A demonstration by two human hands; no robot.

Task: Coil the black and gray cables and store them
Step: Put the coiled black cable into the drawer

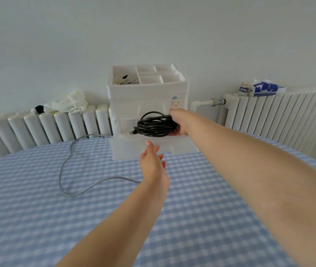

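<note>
My right hand (178, 122) grips a coiled black cable (153, 125) and holds it in front of the middle of a white plastic drawer unit (147, 93) at the far side of the table. The unit's bottom drawer (182, 146) is pulled out. My left hand (152, 160) reaches toward that drawer's front with its fingers straight, holding nothing. A gray cable (66, 166) lies uncoiled on the blue checked tablecloth (37, 218), looping from the unit's left side toward my left wrist.
The unit's top tray holds a small bundle of pale cords (125, 80). White radiators (57, 126) run behind the table on both sides. A white cloth (68, 104) lies on the left radiator, a tissue pack (265, 88) on the right one.
</note>
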